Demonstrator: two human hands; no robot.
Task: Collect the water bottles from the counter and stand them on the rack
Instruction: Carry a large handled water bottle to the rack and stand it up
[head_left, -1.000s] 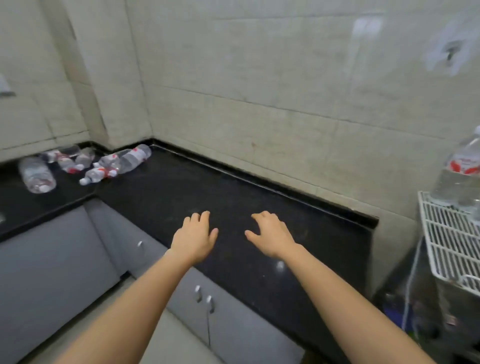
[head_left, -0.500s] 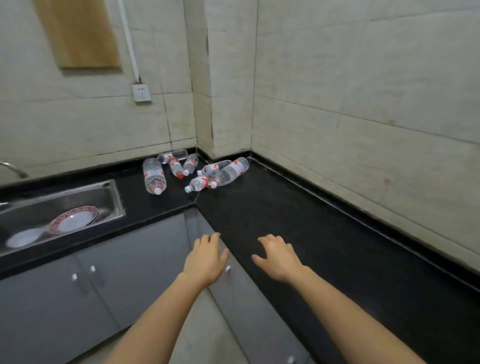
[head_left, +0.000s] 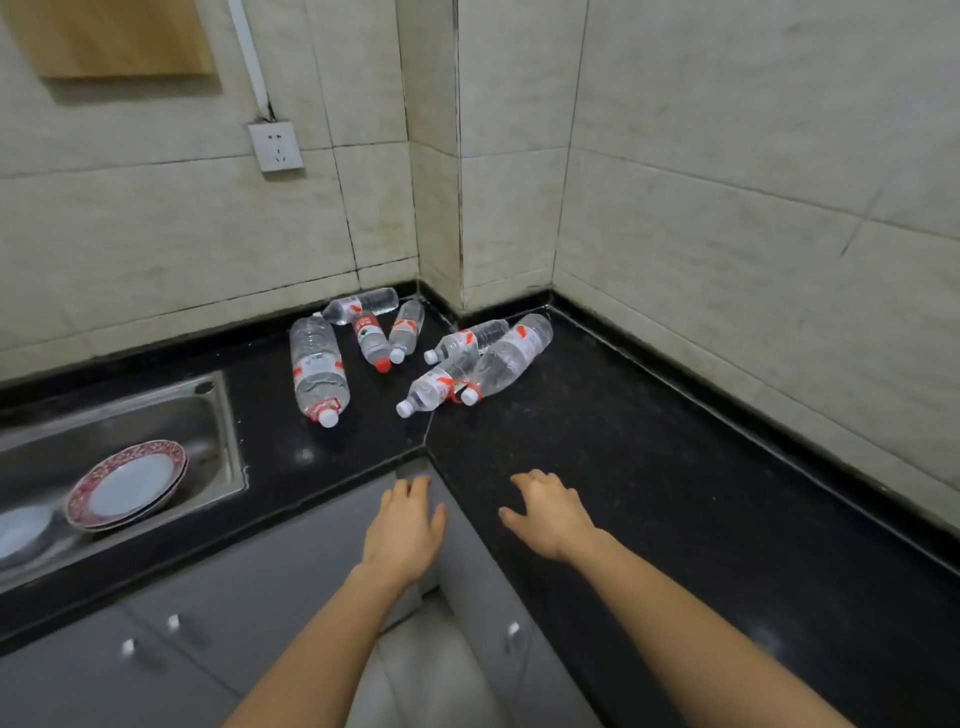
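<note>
Several clear water bottles with red and white labels lie on their sides in the corner of the black counter. The biggest one lies on the left. Another large one lies to the right, with small bottles between and behind them. My left hand is stretched out, fingers apart, over the counter's inner corner and holds nothing. My right hand hovers over the counter, also spread and empty. Both hands are well short of the bottles. The rack is out of view.
A steel sink at the left holds a red-rimmed plate and a white dish. Grey cabinet doors run below the counter. Tiled walls close the corner; a wall socket sits above the bottles.
The view has swung left from the rack side to the corner. The bottles are now closer and central. Both hands have stayed out in front, empty, and reach nearer to the bottles.
</note>
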